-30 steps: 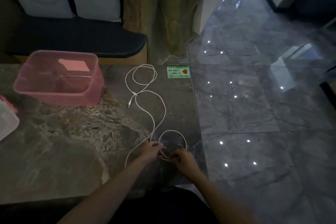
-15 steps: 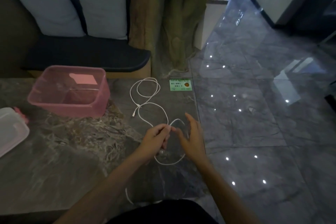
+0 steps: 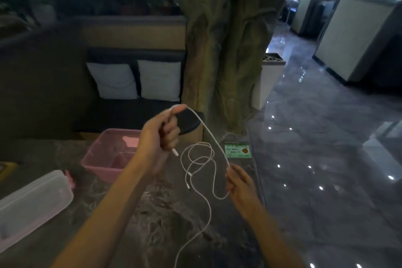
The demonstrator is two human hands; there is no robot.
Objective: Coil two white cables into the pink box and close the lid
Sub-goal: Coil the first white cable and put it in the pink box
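Note:
My left hand is raised above the marble table, pinching one end of a white cable; its plug sticks out below the fist. The cable arcs down to my right hand, which grips it lower and to the right. Below that hand it loops and trails down across the table. A second white cable lies looped on the table behind. The open pink box stands left of my left hand. Its clear lid lies at the left.
A green card lies at the table's far right corner. The table's right edge runs just past my right hand, with glossy grey floor beyond. A dark bench with two pillows and a tree-like column stand behind the table.
My hands rose off the table with the cable; the left one lifted its end high and they drew apart. The camera tilted upward.

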